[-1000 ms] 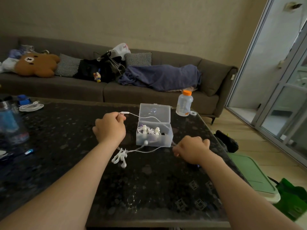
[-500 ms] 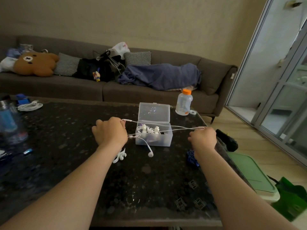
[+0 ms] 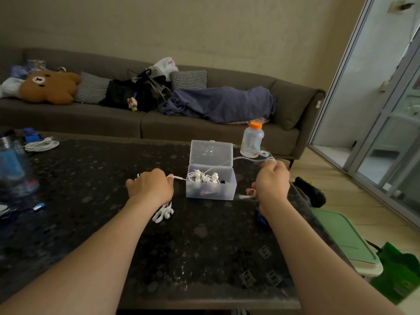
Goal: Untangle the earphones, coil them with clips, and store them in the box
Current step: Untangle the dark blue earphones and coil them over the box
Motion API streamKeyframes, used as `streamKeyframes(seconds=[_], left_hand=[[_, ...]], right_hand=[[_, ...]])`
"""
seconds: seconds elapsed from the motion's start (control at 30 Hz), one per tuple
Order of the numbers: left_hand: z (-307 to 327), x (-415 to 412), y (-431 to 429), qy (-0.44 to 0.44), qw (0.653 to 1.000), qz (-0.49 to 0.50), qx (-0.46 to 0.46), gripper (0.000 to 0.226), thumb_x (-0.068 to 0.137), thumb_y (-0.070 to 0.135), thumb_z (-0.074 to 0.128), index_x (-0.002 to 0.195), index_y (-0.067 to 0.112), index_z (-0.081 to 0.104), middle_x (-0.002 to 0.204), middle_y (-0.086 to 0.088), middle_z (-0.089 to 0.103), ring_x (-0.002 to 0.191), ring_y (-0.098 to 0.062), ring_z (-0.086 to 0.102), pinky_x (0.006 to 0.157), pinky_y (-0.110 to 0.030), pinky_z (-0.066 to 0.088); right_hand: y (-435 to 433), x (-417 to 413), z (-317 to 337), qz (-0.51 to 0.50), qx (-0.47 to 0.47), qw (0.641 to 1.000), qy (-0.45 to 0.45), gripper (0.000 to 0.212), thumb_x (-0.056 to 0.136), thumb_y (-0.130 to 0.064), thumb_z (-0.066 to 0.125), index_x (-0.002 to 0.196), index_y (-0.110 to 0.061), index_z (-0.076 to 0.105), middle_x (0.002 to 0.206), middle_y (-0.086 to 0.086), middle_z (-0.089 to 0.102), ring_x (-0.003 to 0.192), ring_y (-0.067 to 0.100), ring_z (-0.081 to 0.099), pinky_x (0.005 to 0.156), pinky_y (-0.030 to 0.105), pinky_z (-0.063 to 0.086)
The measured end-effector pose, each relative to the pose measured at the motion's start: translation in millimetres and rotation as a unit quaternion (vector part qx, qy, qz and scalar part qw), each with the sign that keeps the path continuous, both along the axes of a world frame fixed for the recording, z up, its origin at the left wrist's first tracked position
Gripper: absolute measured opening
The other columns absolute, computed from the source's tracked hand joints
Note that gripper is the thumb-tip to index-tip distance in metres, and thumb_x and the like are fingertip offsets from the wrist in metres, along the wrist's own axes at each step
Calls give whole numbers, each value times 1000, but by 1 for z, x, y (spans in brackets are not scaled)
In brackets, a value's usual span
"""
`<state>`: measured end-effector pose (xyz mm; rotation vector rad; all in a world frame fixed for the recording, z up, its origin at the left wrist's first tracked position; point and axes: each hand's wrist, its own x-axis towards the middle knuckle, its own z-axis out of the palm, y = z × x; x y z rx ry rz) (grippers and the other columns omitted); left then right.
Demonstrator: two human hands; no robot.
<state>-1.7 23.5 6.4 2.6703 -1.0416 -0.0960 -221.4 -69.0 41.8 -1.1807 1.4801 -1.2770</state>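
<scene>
A clear plastic box (image 3: 210,192) stands open on the dark table, lid up, with white coiled earphones (image 3: 204,177) inside. My left hand (image 3: 151,186) is left of the box, fingers curled around a white earphone cable (image 3: 178,177) that runs across the box top. My right hand (image 3: 271,181) is right of the box and grips the other end of that cable; an earbud end hangs blurred below it. A bunch of white clips (image 3: 163,212) lies on the table under my left wrist.
A bottle with an orange cap (image 3: 251,139) stands behind the box. A blue object (image 3: 261,218) lies by my right wrist. A water bottle (image 3: 12,165), a coiled white cable (image 3: 41,145) and a small blue item (image 3: 39,206) sit at the left. Table edge (image 3: 318,223) is close on the right.
My right hand has swung from the front of the box up to its right side, drawing the cable taut across the box. The dangling earbud has moved from the table front to my right hand.
</scene>
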Motion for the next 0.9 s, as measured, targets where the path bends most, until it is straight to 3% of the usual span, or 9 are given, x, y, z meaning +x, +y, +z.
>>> streamKeyframes(seconds=[0.1, 0.2, 0.27, 0.4, 0.47, 0.57, 0.67, 0.77, 0.9], left_hand=[[4, -2, 2, 77, 995, -43, -54, 46, 110, 47, 42, 96, 15, 72, 89, -5, 74, 77, -21, 69, 72, -40, 55], [14, -12, 4, 94, 985, -118, -88, 51, 109, 45, 46, 80, 16, 75, 77, -6, 74, 64, -19, 66, 71, -41, 59], [21, -18, 7, 107, 974, -177, -93, 57, 109, 46, 47, 70, 18, 78, 67, -2, 70, 60, -18, 65, 72, -39, 60], [37, -33, 17, 185, 942, -275, -43, 50, 105, 42, 55, 67, 22, 81, 64, -3, 71, 55, -11, 60, 65, -29, 51], [44, -39, 21, 225, 923, -311, -5, 39, 101, 38, 59, 77, 21, 84, 68, -3, 72, 62, -11, 61, 70, -30, 50], [48, -46, 24, 335, 876, -329, 111, 36, 101, 26, 50, 98, 19, 85, 97, -5, 81, 87, -16, 72, 92, -37, 54], [46, -48, 26, 371, 830, -339, 242, 40, 104, 18, 45, 118, 27, 82, 123, 4, 77, 115, -17, 70, 112, -47, 47], [44, -46, 27, 311, 835, -365, 269, 36, 108, 11, 52, 122, 29, 80, 135, 6, 70, 123, -17, 67, 110, -46, 53], [41, -42, 26, 265, 882, -337, 197, 19, 100, 7, 69, 108, 17, 82, 102, -4, 80, 89, -19, 80, 85, -36, 66]], right_hand=[[2, 2, -3, 105, -76, 984, 119, 31, 112, -33, 43, 102, -16, 67, 91, 5, 69, 79, 18, 66, 69, 38, 59], [2, 10, -7, 170, -109, 946, 252, 32, 112, -34, 42, 91, -23, 64, 105, 10, 58, 96, 28, 56, 89, 44, 50], [6, 11, -4, 162, -120, 905, 374, 31, 113, -38, 36, 107, -27, 65, 118, 3, 42, 111, 27, 38, 106, 49, 36], [8, 4, -1, 173, -227, 844, 455, 38, 114, -41, 35, 137, -27, 61, 115, 3, 36, 103, 21, 34, 90, 39, 36], [7, 3, 1, 192, -256, 837, 443, 35, 114, -39, 39, 133, -24, 64, 113, 3, 49, 94, 19, 47, 81, 35, 44], [7, 3, 4, 202, -216, 875, 384, 32, 114, -39, 41, 106, -21, 66, 93, 1, 64, 76, 13, 58, 63, 33, 49], [6, 1, 6, 183, -225, 903, 317, 31, 113, -33, 44, 104, -20, 71, 92, 1, 67, 78, 13, 63, 64, 30, 51], [11, -2, 10, 194, -266, 919, 215, 23, 110, -24, 55, 115, -17, 76, 94, -4, 74, 83, 11, 70, 70, 24, 57], [16, -7, 16, 240, -256, 925, 146, 26, 105, -5, 60, 116, -20, 77, 96, -6, 77, 85, 7, 73, 77, 18, 59]])
